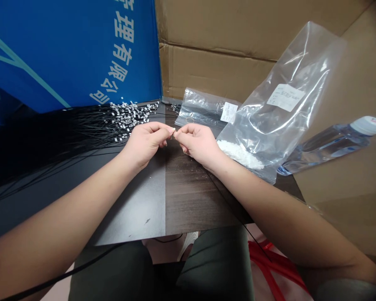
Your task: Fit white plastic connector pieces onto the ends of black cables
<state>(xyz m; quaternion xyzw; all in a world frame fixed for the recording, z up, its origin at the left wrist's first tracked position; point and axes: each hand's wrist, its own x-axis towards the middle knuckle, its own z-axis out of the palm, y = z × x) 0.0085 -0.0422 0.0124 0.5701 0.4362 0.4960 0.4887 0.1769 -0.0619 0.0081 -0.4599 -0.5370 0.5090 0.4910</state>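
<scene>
Over the table's middle, my left hand (pixel 144 144) and my right hand (pixel 198 143) meet fingertip to fingertip. Thumb and forefinger of my left hand pinch a tiny white connector (pixel 174 130), mostly covered by the fingertips. My right hand is closed in a pinch as well; a thin black wire (pixel 221 191) trails from beneath it past the table's front edge. Where that wire meets the connector is hidden by my fingers. Beyond my left hand lies a large bundle of black wires (pixel 65 129) with white connectors (pixel 128 115) on their ends.
A clear plastic bag (pixel 269 121) with small white pieces (pixel 240 154) leans at the right, beside a tilted water bottle (pixel 332 144). A flatter labelled bag (pixel 203 109) lies behind my hands. A blue panel (pixel 81 50) and cardboard (pixel 213 29) close off the back.
</scene>
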